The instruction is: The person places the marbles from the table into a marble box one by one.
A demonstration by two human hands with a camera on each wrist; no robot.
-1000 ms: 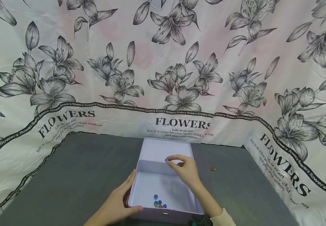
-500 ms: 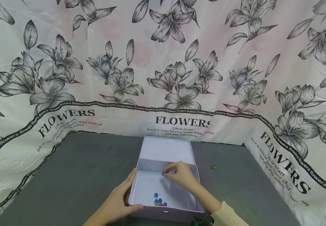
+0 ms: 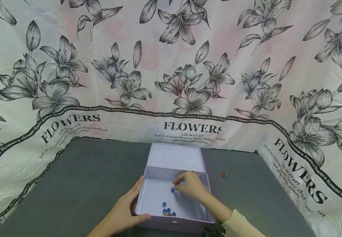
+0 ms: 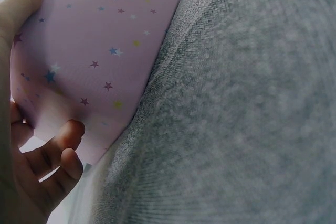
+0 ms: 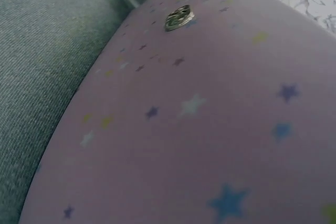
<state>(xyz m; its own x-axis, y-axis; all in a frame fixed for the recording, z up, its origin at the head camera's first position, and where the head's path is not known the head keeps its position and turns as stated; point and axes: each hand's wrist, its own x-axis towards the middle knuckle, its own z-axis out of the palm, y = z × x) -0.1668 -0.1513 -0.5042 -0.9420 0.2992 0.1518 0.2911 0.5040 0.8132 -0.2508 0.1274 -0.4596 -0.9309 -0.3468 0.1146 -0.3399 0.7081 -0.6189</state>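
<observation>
A pale lilac metal box [image 3: 175, 225] with star prints stands with its lid [image 3: 175, 159] swung back. My left hand [image 3: 123, 207] grips its near left corner, thumb at the front rim and fingers along the left side. In the left wrist view, those fingers [image 4: 69, 134] lie by the starred wall. Inside the box reaches my right hand [image 3: 191, 186], thumb and fingertips slightly parted. Just below them is a blue marble [image 3: 172, 190], separate from the fingertips. Several more marbles [image 3: 168, 210], mostly blue with some green and red, lie near the front wall. A metal clasp [image 5: 179, 18] shows in the right wrist view.
Two or so small red and green marbles [image 3: 224, 175] lie on the grey tabletop [image 3: 99, 171] right of the box. A white cloth with flower prints [image 3: 147, 89] hangs behind and around the table. A dark watch-like device [image 3: 213, 229] sits by the right sleeve.
My right hand has come down from in front of the lid into the box with the blue marble, and the marble has left its fingers. The left hand keeps its hold.
</observation>
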